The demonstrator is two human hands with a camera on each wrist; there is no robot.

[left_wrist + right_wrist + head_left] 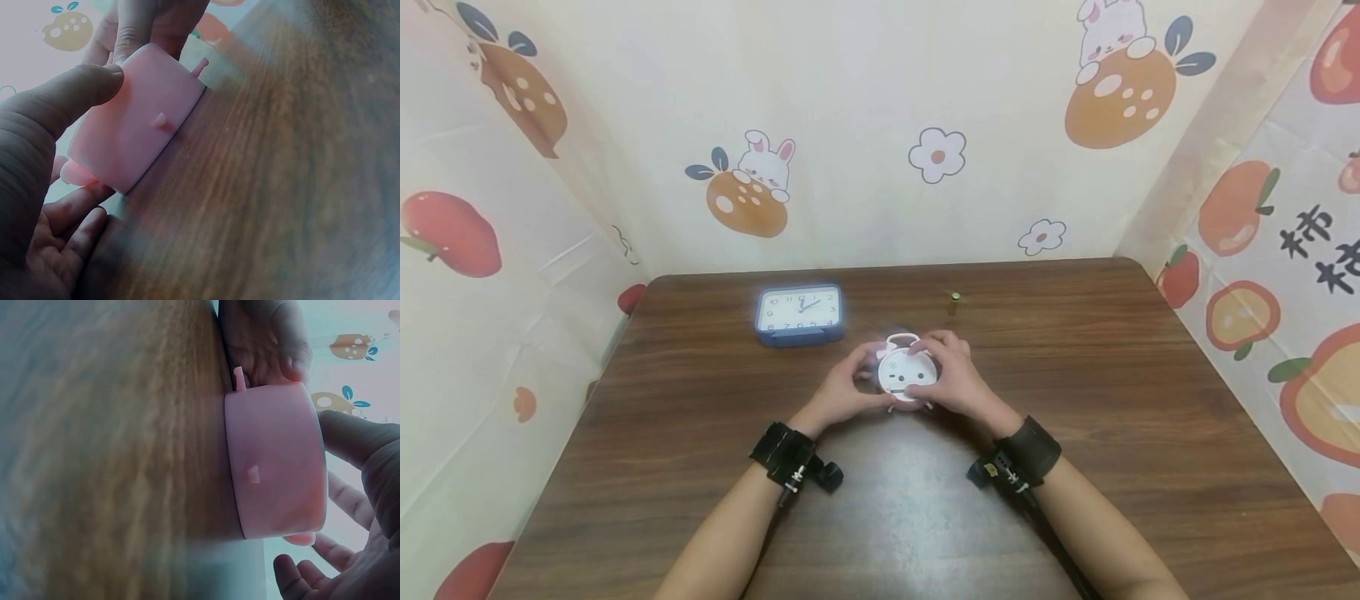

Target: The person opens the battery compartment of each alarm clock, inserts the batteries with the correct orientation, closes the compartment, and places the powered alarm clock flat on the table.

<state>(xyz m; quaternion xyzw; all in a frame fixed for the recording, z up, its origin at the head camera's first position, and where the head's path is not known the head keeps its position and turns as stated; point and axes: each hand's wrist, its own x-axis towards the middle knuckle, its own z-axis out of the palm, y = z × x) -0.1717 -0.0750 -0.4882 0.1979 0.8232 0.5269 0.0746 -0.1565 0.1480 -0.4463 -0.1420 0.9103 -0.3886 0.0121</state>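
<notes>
A small round alarm clock [907,372] lies face down near the middle of the table, its white back with knobs and a slot turned up. The left wrist view shows its pink side wall [137,119] and short feet. My left hand [847,385] holds it from the left, thumb at the lower edge and fingers by the top. From the right, my right hand [957,375] grips it, thumb on the back near the slot and index finger at the upper rim. In the right wrist view the pink casing [275,462] stands close against the tabletop.
A blue rectangular clock [799,314] lies dial up at the back left. Behind my right hand a small battery [954,303] stands on the wooden table [1112,400]. Printed curtains [850,100] enclose the back and both sides.
</notes>
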